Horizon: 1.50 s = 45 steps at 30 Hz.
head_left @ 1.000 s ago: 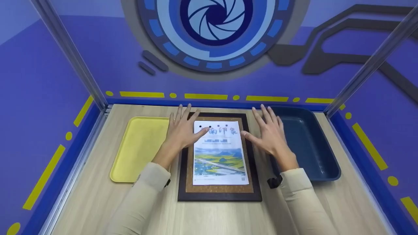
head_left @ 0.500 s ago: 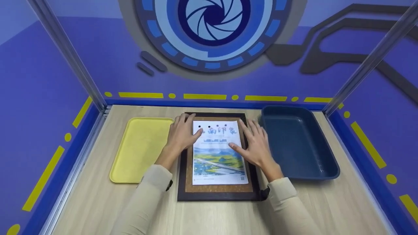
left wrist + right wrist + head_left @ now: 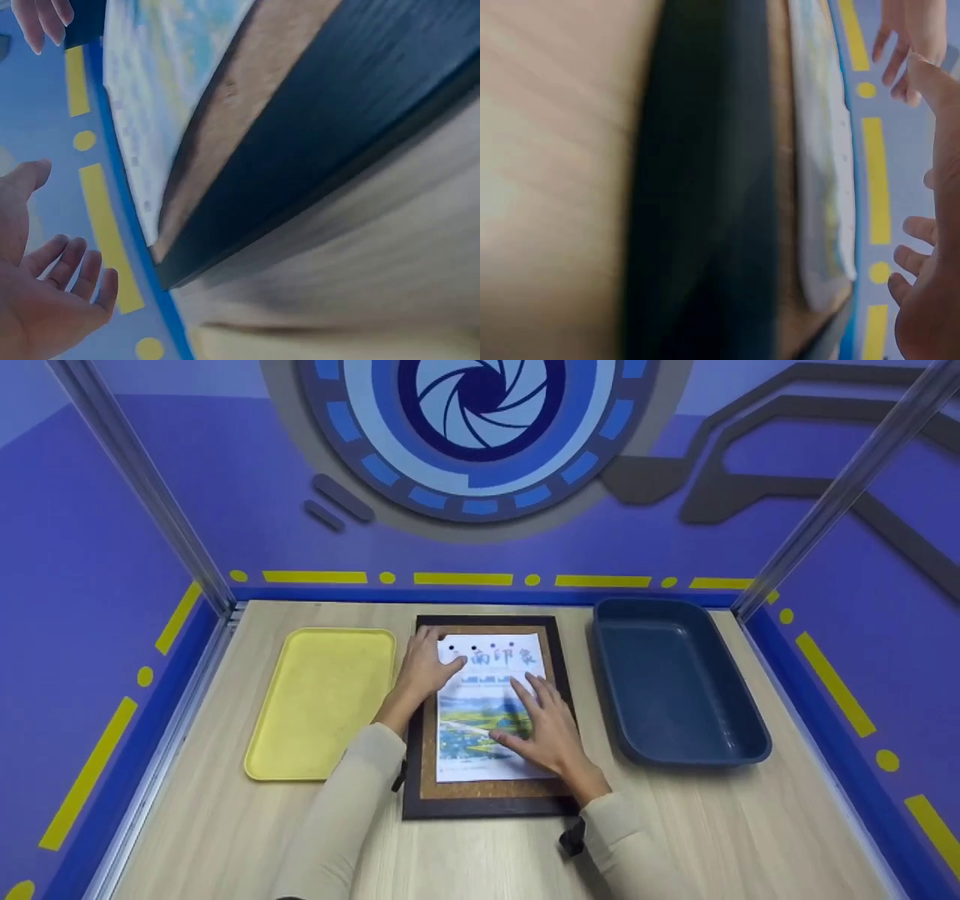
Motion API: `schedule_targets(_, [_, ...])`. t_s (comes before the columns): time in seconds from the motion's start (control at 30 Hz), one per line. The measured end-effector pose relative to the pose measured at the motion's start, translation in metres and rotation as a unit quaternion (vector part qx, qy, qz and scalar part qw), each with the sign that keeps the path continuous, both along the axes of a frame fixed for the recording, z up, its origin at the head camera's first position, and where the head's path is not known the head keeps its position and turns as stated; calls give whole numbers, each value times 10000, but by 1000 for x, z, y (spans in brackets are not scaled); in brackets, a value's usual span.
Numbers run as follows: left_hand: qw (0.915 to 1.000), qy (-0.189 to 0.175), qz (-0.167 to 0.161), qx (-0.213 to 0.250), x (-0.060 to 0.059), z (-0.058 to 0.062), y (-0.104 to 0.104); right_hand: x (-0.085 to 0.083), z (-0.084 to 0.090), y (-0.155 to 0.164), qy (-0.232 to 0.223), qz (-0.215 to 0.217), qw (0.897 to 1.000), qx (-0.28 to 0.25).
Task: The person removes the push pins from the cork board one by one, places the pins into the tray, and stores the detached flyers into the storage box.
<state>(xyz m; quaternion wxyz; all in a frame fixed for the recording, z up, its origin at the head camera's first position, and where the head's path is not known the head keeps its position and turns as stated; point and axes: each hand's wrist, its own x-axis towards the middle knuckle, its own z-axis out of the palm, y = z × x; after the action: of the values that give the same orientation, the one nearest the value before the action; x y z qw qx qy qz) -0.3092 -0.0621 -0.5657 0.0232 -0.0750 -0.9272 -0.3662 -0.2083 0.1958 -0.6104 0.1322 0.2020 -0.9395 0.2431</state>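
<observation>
A dark-framed cork board [image 3: 486, 802] lies flat on the wooden table, and a printed sheet [image 3: 480, 712] with a landscape picture is pinned on it by small black pins near its top edge. My left hand [image 3: 426, 664] rests flat with straight fingers on the sheet's upper left corner and the frame's left side. My right hand [image 3: 541, 721] lies flat on the sheet's right half, fingers spread. The left wrist view shows the board's frame [image 3: 315, 142] and sheet [image 3: 157, 97] close up, with my left hand [image 3: 45, 300] open. In the right wrist view, the frame [image 3: 705, 187] and the right hand [image 3: 930, 255] are blurred.
A yellow tray [image 3: 322, 701] lies left of the board and a deep blue bin [image 3: 675, 690] right of it. Blue walls with yellow markings and two metal posts [image 3: 142, 495] enclose the table [image 3: 225, 825].
My right hand has moved left and toward me, from beside the frame onto the sheet's right half. The left hand slid slightly inward along the sheet's top left corner.
</observation>
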Motion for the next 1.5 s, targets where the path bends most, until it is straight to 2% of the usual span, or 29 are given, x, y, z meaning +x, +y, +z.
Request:
schedule_targets(0.23, [9998, -121, 18, 153, -20, -17, 2, -2, -14, -3, -263, -63, 9994, 206])
schedule_targets(0.4, [9998, -164, -69, 44, -33, -23, -2, -2, -22, -3, -334, -40, 9993, 145])
schedule_targets(0.53, [9998, -182, -49, 53, -39, -27, -7, 1, -25, -6, -421, 6, 9989, 182])
schedule_targets(0.87, [9997, -28, -90, -228, -44, -37, -7, 3, -29, -8, -461, -81, 9981, 390])
schedule_targets(1.13, [9986, -103, 198, -488, -46, -43, 2, 4, -31, -5, -464, -97, 9980, 423])
schedule_targets(1.5, [9930, -179, 709, -929, -45, -37, 12, 5, -31, -4, -276, -30, 9992, 283])
